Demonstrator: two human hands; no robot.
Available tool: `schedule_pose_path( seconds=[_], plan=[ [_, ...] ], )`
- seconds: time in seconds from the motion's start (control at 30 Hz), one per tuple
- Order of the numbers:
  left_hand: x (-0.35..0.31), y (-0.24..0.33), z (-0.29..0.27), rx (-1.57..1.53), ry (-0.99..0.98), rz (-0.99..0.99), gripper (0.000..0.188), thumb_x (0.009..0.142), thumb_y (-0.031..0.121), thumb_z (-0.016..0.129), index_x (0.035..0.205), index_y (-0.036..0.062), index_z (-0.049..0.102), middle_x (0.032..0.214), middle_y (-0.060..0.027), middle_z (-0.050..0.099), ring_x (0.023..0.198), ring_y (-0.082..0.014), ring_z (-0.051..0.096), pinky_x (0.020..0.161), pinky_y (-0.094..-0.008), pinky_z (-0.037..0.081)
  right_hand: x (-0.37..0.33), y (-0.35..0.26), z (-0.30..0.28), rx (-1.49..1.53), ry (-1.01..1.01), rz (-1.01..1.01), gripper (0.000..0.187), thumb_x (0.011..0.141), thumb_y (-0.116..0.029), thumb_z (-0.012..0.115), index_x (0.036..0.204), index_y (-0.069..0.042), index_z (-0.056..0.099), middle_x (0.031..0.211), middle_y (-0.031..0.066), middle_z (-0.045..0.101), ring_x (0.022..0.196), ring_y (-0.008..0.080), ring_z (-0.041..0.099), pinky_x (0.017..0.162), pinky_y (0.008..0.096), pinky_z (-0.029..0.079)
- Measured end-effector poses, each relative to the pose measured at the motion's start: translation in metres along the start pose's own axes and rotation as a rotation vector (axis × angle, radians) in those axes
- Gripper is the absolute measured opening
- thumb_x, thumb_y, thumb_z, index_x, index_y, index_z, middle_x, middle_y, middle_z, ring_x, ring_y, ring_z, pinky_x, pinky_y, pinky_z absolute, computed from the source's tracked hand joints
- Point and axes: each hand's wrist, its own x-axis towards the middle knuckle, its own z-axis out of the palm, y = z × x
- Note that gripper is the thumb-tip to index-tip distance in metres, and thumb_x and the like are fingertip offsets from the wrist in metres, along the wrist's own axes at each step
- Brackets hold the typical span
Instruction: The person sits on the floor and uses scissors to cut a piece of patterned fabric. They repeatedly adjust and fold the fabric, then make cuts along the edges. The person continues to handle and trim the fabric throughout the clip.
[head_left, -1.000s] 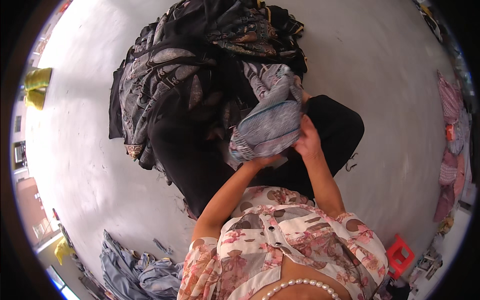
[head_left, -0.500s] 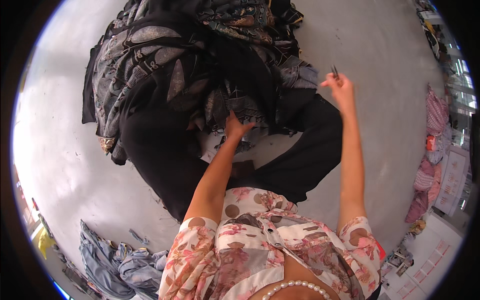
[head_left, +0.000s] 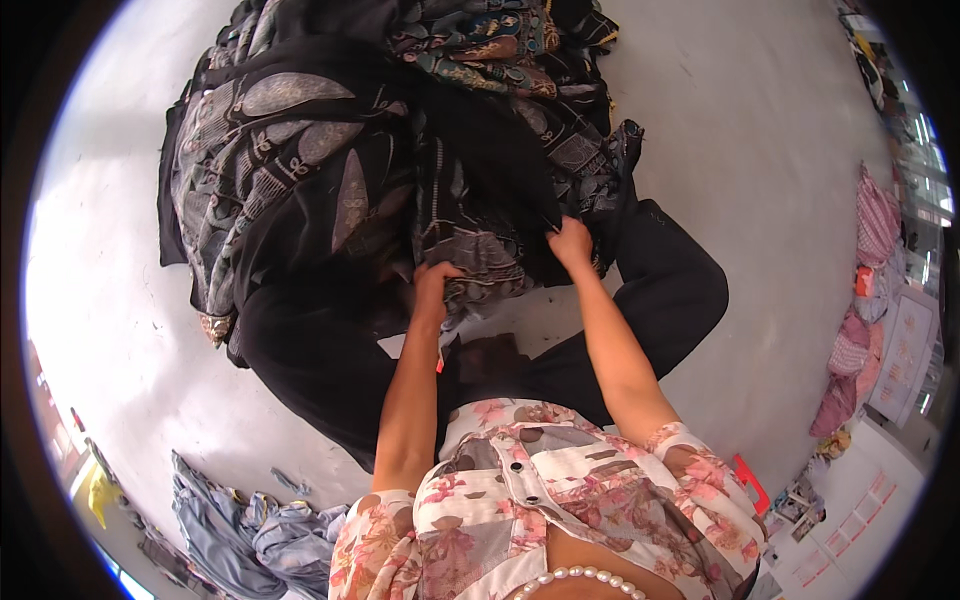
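Observation:
A large heap of black patterned fabric, printed in grey with leaf-like shapes, spreads in front of me and over my legs. My left hand is closed on its near edge, at a grey-patterned fold. To the right of it, my right hand is closed too, its fingers pinching a plain black stretch of the same fabric. A thin dark tip shows by the right fingers; whether it is a tool or cloth I cannot tell. Between the two hands the fabric edge hangs in loose folds.
I sit on a pale grey floor with my black-trousered legs bent around the heap. Bluish-grey cloth lies at the lower left. Pink checked bundles and a white box stand along the right side.
My right hand, raised at the right with a small dark tool in it, has come down and left onto the fabric. My left hand has shifted slightly left and nearer, its fingers now closed.

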Motion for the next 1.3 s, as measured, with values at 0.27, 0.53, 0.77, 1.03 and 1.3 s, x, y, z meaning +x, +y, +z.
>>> schedule_pose_path(
  seconds=[0.27,0.53,0.77,1.03,1.3],
  plan=[
    [-0.03,0.031,-0.021,0.066,0.106,0.279,0.025,0.058,0.001,0.055,0.083,-0.0002,0.058,0.078,-0.0045,0.06,0.07,-0.0186,0.057,0.065,-0.0306,0.046,-0.071,-0.051,-0.147,1.004,-0.476,-0.102,0.03,0.078,-0.018,0.072,0.066,-0.015,0.044,0.058,-0.0098,0.037,0.046,-0.0006,0.028,0.041,0.0183,0.02],
    [-0.058,0.119,-0.017,-0.507,-0.53,0.03,0.026,0.067,0.006,0.051,0.088,-0.0066,0.059,0.09,-0.0176,0.065,0.078,-0.0289,0.065,0.074,-0.04,0.056,-0.027,-0.022,-0.141,0.501,0.316,-0.473,0.027,0.085,-0.016,0.064,0.104,0.003,0.061,0.086,0.0101,0.069,0.071,0.0143,0.064,0.059,0.0265,0.048],
    [-0.064,0.187,0.098,-0.355,-0.732,0.113,0.019,0.09,0.01,0.054,0.102,-0.0037,0.058,0.093,-0.0128,0.065,0.081,-0.0224,0.064,0.076,-0.0329,0.054,-0.134,-0.142,-0.088,1.443,-0.475,-0.079,0.049,0.079,-0.015,0.07,0.12,0.004,0.053,0.112,0.0127,0.06,0.103,0.0195,0.057,0.092,0.03,0.044],
    [-0.037,0.109,0.032,0.189,-0.639,0.294,0.069,0.089,0.063,0.04,0.128,0.006,0.051,0.12,-0.0101,0.058,0.107,-0.0194,0.054,0.093,-0.0344,0.041,-0.093,-0.11,-0.117,2.288,-0.609,-0.61,0.037,0.097,-0.023,0.037,0.12,0.001,0.053,0.116,0.0139,0.06,0.103,0.0274,0.06,0.09,0.038,0.049],
    [-0.113,0.088,0.069,-0.396,-0.684,0.198,0.058,0.094,0.051,0.042,0.137,0.0115,0.041,0.135,-0.0078,0.049,0.121,-0.0237,0.048,0.102,-0.0413,0.039,-0.109,-0.119,-0.118,2.153,-0.242,-0.353,0.039,0.098,-0.023,0.033,0.127,-0.001,0.048,0.126,0.0137,0.054,0.112,0.0286,0.055,0.097,0.0415,0.045]
  ],
)
